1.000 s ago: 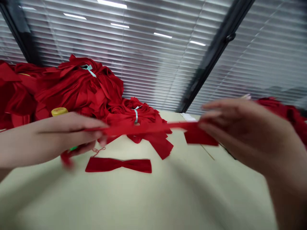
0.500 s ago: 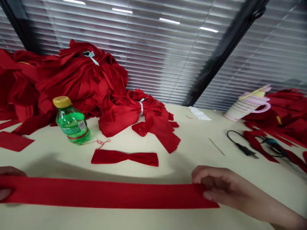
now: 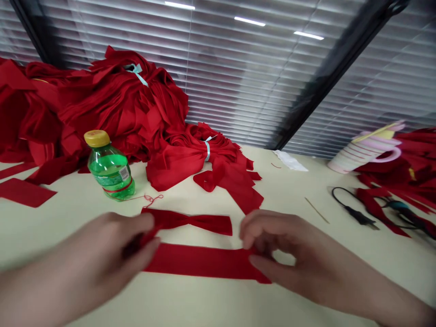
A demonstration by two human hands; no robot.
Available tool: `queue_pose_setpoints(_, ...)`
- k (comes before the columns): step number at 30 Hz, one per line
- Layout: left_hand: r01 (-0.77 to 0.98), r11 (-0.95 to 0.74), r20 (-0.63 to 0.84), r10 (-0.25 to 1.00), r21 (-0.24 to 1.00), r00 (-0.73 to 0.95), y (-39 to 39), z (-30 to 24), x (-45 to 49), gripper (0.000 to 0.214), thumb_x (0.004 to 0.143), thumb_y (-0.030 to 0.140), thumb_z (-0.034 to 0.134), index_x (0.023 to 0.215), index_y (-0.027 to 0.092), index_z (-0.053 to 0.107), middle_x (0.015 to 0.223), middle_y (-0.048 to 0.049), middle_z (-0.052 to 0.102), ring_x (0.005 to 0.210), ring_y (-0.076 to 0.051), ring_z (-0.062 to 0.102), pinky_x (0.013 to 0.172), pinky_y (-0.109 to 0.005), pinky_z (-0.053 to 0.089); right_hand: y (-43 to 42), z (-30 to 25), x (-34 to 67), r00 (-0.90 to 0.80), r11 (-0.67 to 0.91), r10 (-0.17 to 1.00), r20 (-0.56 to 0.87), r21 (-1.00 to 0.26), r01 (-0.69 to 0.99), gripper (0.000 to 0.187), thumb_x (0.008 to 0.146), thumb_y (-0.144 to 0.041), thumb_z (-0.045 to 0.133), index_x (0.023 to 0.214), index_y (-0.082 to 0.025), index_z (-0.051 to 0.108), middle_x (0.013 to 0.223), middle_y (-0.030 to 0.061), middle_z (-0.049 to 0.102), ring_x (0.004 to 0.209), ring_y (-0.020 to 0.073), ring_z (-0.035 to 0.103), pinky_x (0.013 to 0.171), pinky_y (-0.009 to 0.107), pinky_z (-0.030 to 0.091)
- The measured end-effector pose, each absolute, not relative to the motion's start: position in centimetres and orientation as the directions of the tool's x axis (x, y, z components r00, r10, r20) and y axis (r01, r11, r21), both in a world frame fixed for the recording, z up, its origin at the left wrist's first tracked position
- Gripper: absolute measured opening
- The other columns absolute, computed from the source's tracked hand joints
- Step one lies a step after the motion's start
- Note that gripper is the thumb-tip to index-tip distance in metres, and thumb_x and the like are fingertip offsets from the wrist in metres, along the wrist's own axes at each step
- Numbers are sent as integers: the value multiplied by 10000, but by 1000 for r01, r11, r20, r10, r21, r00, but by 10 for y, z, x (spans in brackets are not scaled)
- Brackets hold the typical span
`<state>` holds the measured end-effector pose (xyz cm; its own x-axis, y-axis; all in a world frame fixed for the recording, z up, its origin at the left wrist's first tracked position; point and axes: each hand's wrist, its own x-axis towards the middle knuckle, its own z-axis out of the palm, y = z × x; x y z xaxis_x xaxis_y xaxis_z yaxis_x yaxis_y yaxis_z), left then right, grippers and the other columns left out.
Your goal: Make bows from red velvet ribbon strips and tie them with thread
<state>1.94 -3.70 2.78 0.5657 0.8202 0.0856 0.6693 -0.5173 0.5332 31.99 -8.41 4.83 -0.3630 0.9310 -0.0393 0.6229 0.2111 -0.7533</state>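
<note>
A red fabric strip [image 3: 200, 261] lies flat on the cream table [image 3: 218, 299] in front of me. My left hand [image 3: 112, 254] pinches its left end, fingers closed on the cloth. My right hand [image 3: 289, 254] pinches its right end, thumb and fingers curled round the edge. Just behind the strip lies a finished red bow [image 3: 190, 221]. Part of each end of the strip is hidden under my fingers.
A green bottle with a yellow cap [image 3: 109, 167] stands at the left. Large heaps of red fabric bundles [image 3: 136, 113] fill the back left. At the right are a stack of pink and white tape rolls [image 3: 368, 147], a black cord with a tool [image 3: 354, 210] and more red strips [image 3: 408, 181].
Both hands lowered the long strip from the air onto the table, then moved inward toward each other, so the visible strip is now much shorter between them.
</note>
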Motion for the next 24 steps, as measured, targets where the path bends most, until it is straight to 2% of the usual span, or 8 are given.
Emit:
queue_pose_setpoints(3, 637, -620, 18, 723, 459, 690, -43, 18, 65, 181, 885, 252, 394, 763, 223, 524, 674, 17, 621, 565, -153, 569, 519, -265, 357, -75, 41, 284, -401, 203, 914, -64, -784, 587, 157, 740, -71, 523, 764, -226, 520, 725, -27, 599, 571, 103, 572, 483, 200, 436)
queue_pose_setpoints(5, 636, -607, -68, 696, 476, 715, -46, 13, 76, 154, 869, 259, 424, 761, 215, 524, 704, 6, 634, 586, -162, 585, 520, -271, 364, -70, 31, 271, -424, 169, 900, -96, -822, 544, 138, 761, -104, 541, 823, -223, 509, 690, -36, 603, 583, 109, 583, 498, 203, 437)
queue_pose_setpoints(8, 659, -609, -118, 689, 441, 715, -48, 9, 65, 148, 839, 318, 520, 750, 203, 544, 721, -7, 633, 616, -181, 593, 522, -280, 391, -68, 16, 271, -407, 219, 913, -24, -813, 539, 111, 790, -176, 569, 892, -208, 541, 791, 0, 614, 614, 114, 567, 532, 226, 457)
queue_pose_setpoints(11, 615, -701, -21, 654, 360, 757, -48, 7, 49, 114, 848, 305, 546, 814, 202, 581, 843, -39, 635, 763, -216, 598, 609, -308, 458, -71, 4, 282, -405, 308, 912, 57, -748, 588, 140, 793, -156, 559, 923, -197, 590, 887, 33, 621, 683, 129, 574, 601, 251, 489)
queue_pose_setpoints(15, 528, -799, 141, 580, 288, 802, -47, -1, 48, 220, 851, 334, 585, 1038, 221, 591, 1082, -64, 622, 948, -248, 567, 779, -359, 505, -79, -5, 288, -475, 452, 872, 123, -577, 680, 301, 732, -239, 692, 1024, -197, 633, 1020, 75, 628, 961, 242, 568, 882, 416, 456)
queue_pose_setpoints(18, 503, -851, 142, 523, 151, 841, -47, -6, 55, 174, 862, 296, 568, 1000, 207, 626, 1022, -72, 643, 871, -263, 582, 679, -374, 530, -82, -9, 286, -482, 445, 872, 79, -537, 716, 247, 756, -223, 686, 999, -208, 648, 942, 49, 644, 902, 227, 575, 874, 427, 442)
queue_pose_setpoints(21, 386, -920, 80, 380, -66, 921, -49, -6, 59, 236, 803, 43, 473, 891, 173, 650, 860, -76, 649, 766, -276, 586, 618, -404, 521, -79, -9, 287, -472, 413, 879, 72, -611, 675, 85, 787, -155, 637, 853, -206, 653, 852, 17, 654, 796, 174, 588, 788, 341, 465)
queue_pose_setpoints(24, 384, -920, 6, 385, -77, 923, -51, -3, 57, 406, 649, -73, 397, 891, 145, 640, 831, -87, 648, 711, -252, 598, 620, -379, 520, -77, 1, 289, -439, 372, 893, 104, -719, 587, 86, 819, -146, 586, 772, -210, 619, 737, -15, 642, 680, 128, 577, 676, 260, 464)
